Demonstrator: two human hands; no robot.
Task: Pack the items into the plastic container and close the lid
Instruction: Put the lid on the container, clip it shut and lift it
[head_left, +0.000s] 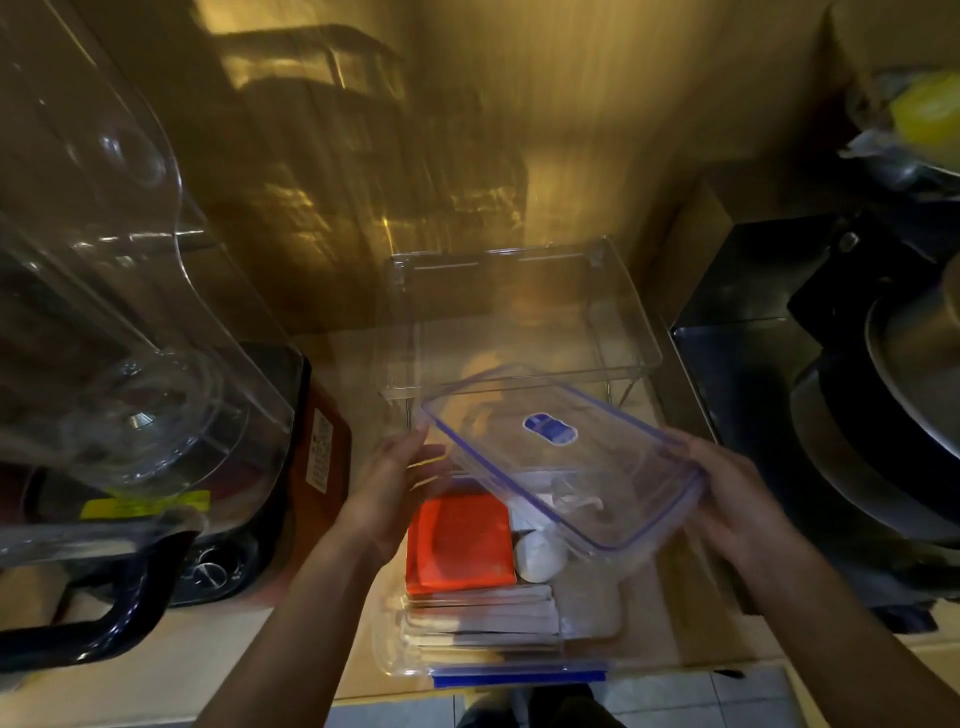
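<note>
A person stands at a dim kitchen counter (171, 670), both bare hands holding a clear rectangular lid (558, 457) with a blue seal rim. The left hand (400, 488) grips the lid's near-left edge, fingers curled around it. The right hand (727, 483) clasps the opposite end, fingers wrapped over the rim. The lid hangs tilted between the hands, its far corner higher, not yet seated.

Directly below the hands sits the open plastic container (498, 660), a blue latch on its near edge. Inside, just under the left hand, lies an orange flat packet (460, 540); beside it, toward the right hand, a white egg-shaped object (540, 558); nearer the person, a stack of pale flat sachets (478, 621). The picture is blurred, so these items may be something else.

Beyond the hands stands an empty clear acrylic rack (519, 312). Left of the left hand is a blender jug (104, 312).

To close well, level the lid, line its corners up over the container rim, lower it evenly, then press down each latch. Nothing inside appears to stand above the rim.
</note>
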